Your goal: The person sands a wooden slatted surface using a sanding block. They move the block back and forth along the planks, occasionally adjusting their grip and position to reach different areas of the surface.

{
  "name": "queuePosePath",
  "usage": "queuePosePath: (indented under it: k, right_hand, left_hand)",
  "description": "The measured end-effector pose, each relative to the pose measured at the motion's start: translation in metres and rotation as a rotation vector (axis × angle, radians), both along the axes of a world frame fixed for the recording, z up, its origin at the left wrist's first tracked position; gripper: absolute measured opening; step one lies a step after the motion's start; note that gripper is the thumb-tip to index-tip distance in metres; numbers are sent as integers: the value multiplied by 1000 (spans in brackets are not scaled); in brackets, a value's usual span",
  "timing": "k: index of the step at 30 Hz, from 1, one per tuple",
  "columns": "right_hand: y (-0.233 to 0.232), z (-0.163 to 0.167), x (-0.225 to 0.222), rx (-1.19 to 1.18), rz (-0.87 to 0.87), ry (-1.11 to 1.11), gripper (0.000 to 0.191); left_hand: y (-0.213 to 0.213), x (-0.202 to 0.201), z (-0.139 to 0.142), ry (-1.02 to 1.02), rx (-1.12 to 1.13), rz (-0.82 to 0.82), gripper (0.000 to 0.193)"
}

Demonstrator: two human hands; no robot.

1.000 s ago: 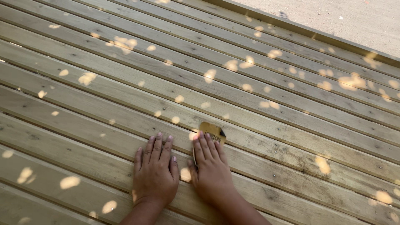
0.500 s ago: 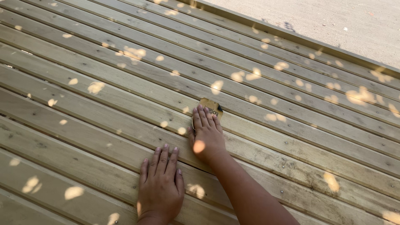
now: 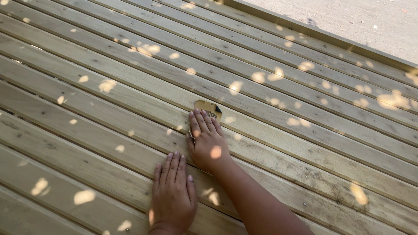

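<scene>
While right hand point(image 3: 208, 141) presses sandpaper point(image 3: 208, 109), deck boards point(image 3: 109, 109)

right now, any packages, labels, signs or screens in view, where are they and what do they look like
Sandpaper sheet: the only printed thing; lies flat on the wooden deck under the fingers of the right hand; small, tan-brown backing with dark print, one corner dark.
No packages, signs or screens show.
The left hand rests flat on a nearer board, apart from the sheet.
</scene>
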State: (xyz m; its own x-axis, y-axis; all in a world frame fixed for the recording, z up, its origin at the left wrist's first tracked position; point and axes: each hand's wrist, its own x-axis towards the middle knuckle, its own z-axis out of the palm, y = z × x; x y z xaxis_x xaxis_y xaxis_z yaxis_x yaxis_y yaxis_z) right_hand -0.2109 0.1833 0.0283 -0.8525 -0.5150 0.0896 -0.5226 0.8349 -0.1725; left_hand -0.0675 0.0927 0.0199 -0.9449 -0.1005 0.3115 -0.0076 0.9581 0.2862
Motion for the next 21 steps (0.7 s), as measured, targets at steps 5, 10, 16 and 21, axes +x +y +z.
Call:
queuePosePath:
  k: [5,10,16,21]
  right_hand:
    - [-9,-6,-9,27,52,-34,66]
    - [26,-34,69,29,248,223,73]
    - [55,-67,159,-263,372,31,64]
    - [98,-48,202,-704,300,-121,26]
  left_hand:
    - [0,1,3,191,213,17,58]
    - [-4,-3,5,271,350,-39,52]
    - [-12,21,7,-98,524,-334,44]
    - [-17,70,20,-308,475,-603,61]
